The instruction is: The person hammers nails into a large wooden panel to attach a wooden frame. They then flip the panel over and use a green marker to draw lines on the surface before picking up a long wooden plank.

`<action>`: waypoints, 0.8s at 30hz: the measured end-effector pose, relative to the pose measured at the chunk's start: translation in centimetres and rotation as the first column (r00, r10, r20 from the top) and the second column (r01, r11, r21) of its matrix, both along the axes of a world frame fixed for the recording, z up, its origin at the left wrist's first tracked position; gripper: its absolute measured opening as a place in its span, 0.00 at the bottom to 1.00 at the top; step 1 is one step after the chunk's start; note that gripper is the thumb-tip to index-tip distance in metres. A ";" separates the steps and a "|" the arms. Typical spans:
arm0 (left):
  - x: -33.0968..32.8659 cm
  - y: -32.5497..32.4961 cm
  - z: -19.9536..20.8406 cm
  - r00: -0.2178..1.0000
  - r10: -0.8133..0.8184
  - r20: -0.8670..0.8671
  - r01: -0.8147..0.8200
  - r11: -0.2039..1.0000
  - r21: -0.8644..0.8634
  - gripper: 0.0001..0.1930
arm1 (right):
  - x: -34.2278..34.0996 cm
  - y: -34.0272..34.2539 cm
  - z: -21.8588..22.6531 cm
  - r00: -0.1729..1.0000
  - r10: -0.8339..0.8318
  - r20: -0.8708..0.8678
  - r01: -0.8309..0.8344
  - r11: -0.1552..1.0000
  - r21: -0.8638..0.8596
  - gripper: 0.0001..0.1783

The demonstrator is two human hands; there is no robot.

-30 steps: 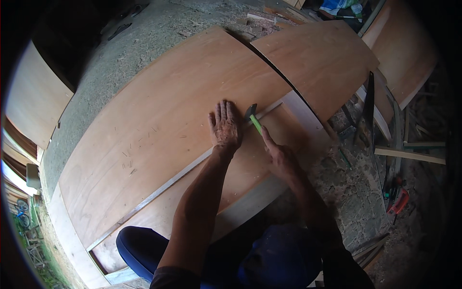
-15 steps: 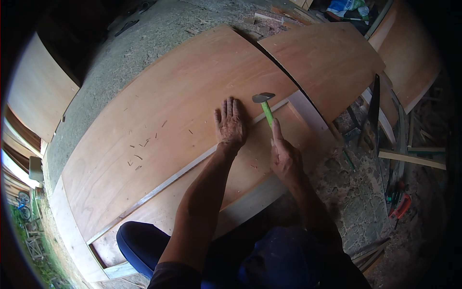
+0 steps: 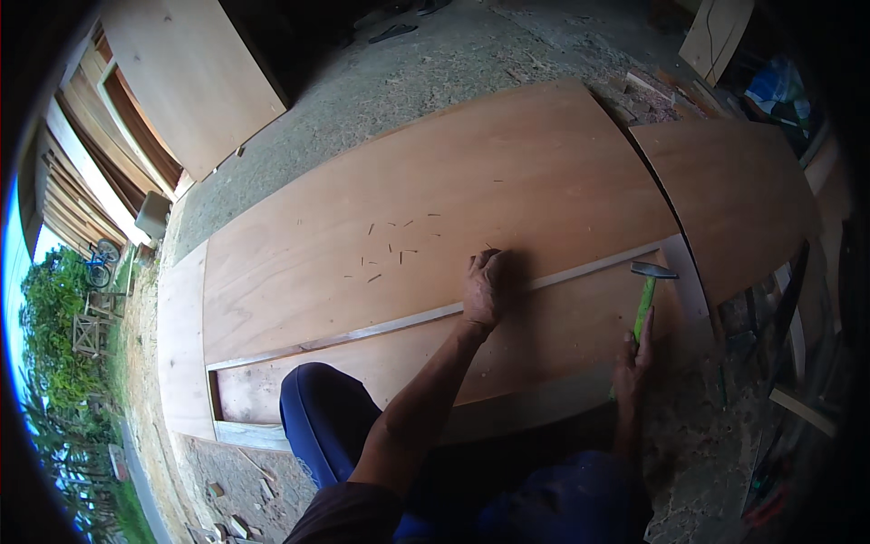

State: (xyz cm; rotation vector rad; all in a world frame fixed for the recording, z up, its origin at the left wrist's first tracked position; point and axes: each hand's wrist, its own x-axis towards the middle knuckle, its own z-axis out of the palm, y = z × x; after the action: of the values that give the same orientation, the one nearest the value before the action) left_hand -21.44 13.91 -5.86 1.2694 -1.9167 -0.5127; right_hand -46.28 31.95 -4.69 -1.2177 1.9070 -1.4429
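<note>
A hammer [image 3: 644, 306] with a green handle and a dark metal head is in my right hand [image 3: 632, 361], its head up over the recessed part of a wooden panel [image 3: 435, 163]. My left hand [image 3: 484, 288] rests on the panel's flat sheet, just beyond a pale wooden strip [image 3: 381, 325]. Its fingers are curled together, and a thin dark bit shows at the fingertips, too small to name. Several thin nail-like slivers [image 3: 401, 257] lie scattered on the sheet to the left of that hand.
A second plywood sheet [image 3: 734, 190] adjoins on the right across a dark gap. A saw [image 3: 787, 295] and wood offcuts [image 3: 802, 410] lie at the right. My knee [image 3: 322, 403] is against the panel's near side. Another board [image 3: 186, 77] stands at far left; a bicycle [image 3: 101, 263] is outside.
My left hand has gone from lying flat with fingers stretched to curled fingers on the sheet. The hammer has moved right, away from the left hand. The view has swung left.
</note>
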 end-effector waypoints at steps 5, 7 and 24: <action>4.8 -5.1 0.7 0.888 0.452 -0.085 -0.440 0.888 0.133 0.10 | -0.5 -0.4 -1.0 0.998 0.001 0.061 0.002 0.999 -0.038 0.34; 7.6 -7.9 0.8 0.820 0.573 -0.011 -0.572 0.819 0.047 0.11 | -1.0 -0.1 -1.5 0.993 -0.003 0.118 0.003 1.000 0.000 0.34; 13.9 -14.0 3.9 0.868 0.309 0.388 -0.406 0.892 0.198 0.12 | -2.0 0.1 -1.9 0.986 -0.024 0.165 0.011 0.997 0.079 0.38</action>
State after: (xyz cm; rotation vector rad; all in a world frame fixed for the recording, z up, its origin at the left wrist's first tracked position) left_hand -7.49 -0.08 -1.98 1.9674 -1.8577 -0.3815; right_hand -48.23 32.05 -6.57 -1.0146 1.8477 -1.4179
